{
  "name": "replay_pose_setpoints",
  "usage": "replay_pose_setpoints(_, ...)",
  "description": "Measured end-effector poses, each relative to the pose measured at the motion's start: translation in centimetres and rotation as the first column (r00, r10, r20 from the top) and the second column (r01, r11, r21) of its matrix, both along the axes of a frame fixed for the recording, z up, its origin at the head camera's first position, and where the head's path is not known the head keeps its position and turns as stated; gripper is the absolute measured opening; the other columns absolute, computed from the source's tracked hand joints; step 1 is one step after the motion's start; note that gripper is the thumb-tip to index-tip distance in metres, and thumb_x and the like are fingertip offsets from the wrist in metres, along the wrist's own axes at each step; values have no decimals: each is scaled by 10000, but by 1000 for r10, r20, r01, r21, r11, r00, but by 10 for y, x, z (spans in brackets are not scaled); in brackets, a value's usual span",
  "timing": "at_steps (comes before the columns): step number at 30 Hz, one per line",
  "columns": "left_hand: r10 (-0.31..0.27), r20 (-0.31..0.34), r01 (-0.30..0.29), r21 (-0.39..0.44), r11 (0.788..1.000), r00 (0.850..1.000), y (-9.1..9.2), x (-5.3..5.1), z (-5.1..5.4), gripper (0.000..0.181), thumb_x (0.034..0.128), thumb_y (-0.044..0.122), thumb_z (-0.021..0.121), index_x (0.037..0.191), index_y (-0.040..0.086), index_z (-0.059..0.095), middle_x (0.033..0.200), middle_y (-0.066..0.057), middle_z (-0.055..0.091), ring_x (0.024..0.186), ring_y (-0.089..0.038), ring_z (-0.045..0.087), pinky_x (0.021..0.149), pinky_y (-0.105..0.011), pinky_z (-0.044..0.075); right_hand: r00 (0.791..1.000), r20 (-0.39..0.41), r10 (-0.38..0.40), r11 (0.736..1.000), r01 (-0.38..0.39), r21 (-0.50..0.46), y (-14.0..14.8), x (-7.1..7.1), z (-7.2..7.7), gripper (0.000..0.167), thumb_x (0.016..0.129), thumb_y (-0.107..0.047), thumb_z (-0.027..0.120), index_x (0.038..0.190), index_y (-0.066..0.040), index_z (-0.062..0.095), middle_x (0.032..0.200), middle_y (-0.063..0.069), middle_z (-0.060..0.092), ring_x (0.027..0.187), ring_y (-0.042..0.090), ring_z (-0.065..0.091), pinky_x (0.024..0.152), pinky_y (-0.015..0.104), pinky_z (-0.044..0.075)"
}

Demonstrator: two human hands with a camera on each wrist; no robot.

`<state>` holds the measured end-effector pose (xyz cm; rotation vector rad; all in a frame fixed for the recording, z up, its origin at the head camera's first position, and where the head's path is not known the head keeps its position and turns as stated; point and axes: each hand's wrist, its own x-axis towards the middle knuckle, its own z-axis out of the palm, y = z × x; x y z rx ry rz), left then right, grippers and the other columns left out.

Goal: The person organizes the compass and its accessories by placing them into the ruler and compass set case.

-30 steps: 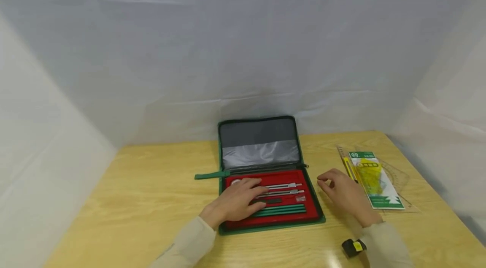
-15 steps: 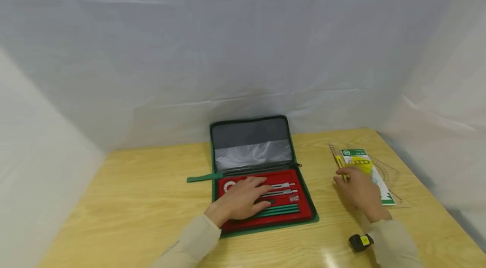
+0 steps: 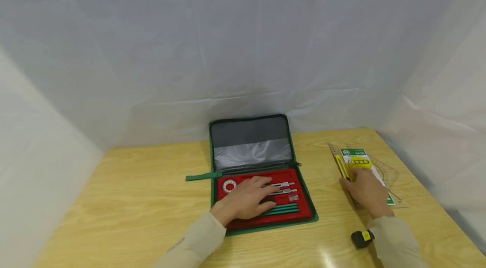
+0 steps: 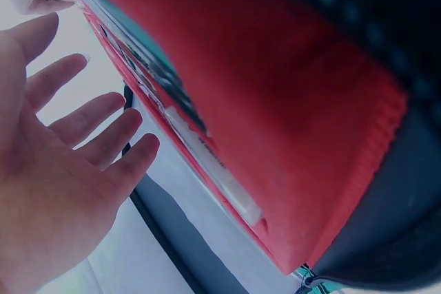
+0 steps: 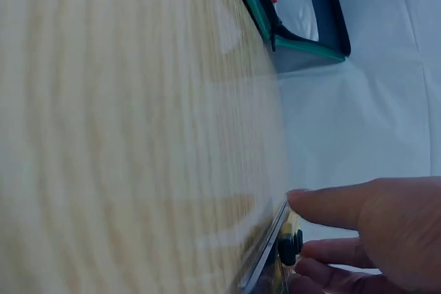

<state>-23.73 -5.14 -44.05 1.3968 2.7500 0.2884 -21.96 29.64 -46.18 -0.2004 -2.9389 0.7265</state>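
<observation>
A green zip case stands open, its grey lid point(image 3: 248, 131) tipped back and its red tray point(image 3: 250, 226) holding a white ring point(image 3: 229, 185), silver compasses point(image 3: 287, 190) and green pencils point(image 3: 282, 209). Over the tray lies my left hand point(image 3: 247, 199), fingers spread; the left wrist view shows this hand point(image 4: 69, 163) beside the red tray point(image 4: 275, 94), gripping nothing. My right hand point(image 3: 369, 192) is at the lower end of a yellow cutter point(image 3: 341, 165). In the right wrist view, the thumb of that hand point(image 5: 386, 232) meets a clear edge point(image 5: 262, 256), fingers bent near a black slider point(image 5: 288, 247).
Under the right hand are a green-and-white packet point(image 3: 354, 152) with yellow templates and clear set squares point(image 3: 385, 171). A black tape measure point(image 3: 362, 239) sits by the right sleeve. White sheeting point(image 3: 243, 48) encloses the wooden table point(image 3: 144, 196) behind and at both sides.
My right hand has gone right, from beside the case to the cutter and packet. The left hand has stayed on the tray, shifting slightly right across it. The head view has turned a little.
</observation>
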Motion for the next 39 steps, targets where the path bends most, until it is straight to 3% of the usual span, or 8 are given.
replay_pose_setpoints(3, -1, -1, 1, -4, 1000, 1000, -1, 1, 1, 448, 992, 413, 478, 1393, 214, 500, 1439, -93, 426, 1307, -244, 396, 1032, -425, 356, 1000, 1, 9, 1000, -9, 3, -1, -2, -1, 342, 908, -322, 631, 691, -95, 495, 588, 32, 441, 508, 188, 433, 432, 306, 292)
replay_pose_setpoints(7, 3, -2, -3, -6, 1000, 1000, -3, 2, 2, 451, 989, 425, 478, 1393, 225, 502, 1438, -77, 429, 1308, -228, 392, 1032, -415, 356, 1000, 4, 11, 1000, -12, 17, 1, -3, -2, 277, 904, -301, 646, 845, -31, 639, 663, 42, 549, 544, 178, 466, 439, 315, 329)
replay_pose_setpoints(11, 7, -3, -7, -2, 1000, 1000, -4, 3, 4, 461, 986, 432, 479, 1397, 223, 498, 1435, -70, 432, 1304, -221, 393, 1037, -409, 349, 1000, 26, 1, 1000, -1, 8, 4, -3, 0, 379, 904, -301, 649, 1074, 38, 665, 828, 121, 657, 594, 189, 532, 456, 347, 404)
replay_pose_setpoints(22, 44, 57, -44, 8, 999, 997, -12, 6, 6, 477, 981, 456, 476, 1398, 225, 497, 1458, -53, 406, 1315, -215, 379, 1047, -406, 337, 996, 66, -52, 998, 50, 35, 4, -7, 1, 245, 864, -259, 605, 900, -39, 706, 831, 137, 660, 647, 251, 571, 524, 464, 417)
replay_pose_setpoints(27, 66, 64, -67, 5, 998, 996, -19, 6, 8, 479, 984, 458, 471, 1400, 222, 493, 1454, -60, 412, 1321, -228, 377, 1048, -414, 336, 997, 52, -51, 998, 49, 38, 4, -7, -1, 327, 877, -305, 614, 1020, -25, 703, 973, 205, 665, 743, 320, 606, 569, 510, 409)
replay_pose_setpoints(34, 135, 97, -137, 15, 990, 986, -33, 3, 9, 456, 990, 437, 472, 1395, 229, 497, 1458, -79, 403, 1327, -254, 373, 1048, -435, 332, 996, -62, 70, 997, -71, -7, -11, -10, 1, 348, 925, -318, 620, 1145, -54, 678, 956, 115, 689, 606, 157, 564, 458, 355, 395)
replay_pose_setpoints(36, 148, 103, -150, 13, 989, 984, -37, 2, 9, 459, 992, 432, 470, 1401, 224, 491, 1467, -82, 391, 1333, -260, 365, 1051, -439, 326, 983, -129, 129, 992, -129, 12, -18, -12, 3, 316, 919, -279, 643, 1136, -53, 685, 953, 111, 686, 609, 146, 563, 458, 337, 401)
replay_pose_setpoints(39, 158, 97, -160, 15, 987, 983, -42, 2, 9, 464, 993, 424, 474, 1402, 206, 492, 1466, -95, 389, 1332, -271, 366, 1047, -445, 330, 944, -233, 232, 972, -220, 78, -29, -16, 6, 249, 885, -231, 693, 1068, -62, 717, 957, 108, 680, 656, 169, 591, 491, 337, 445)
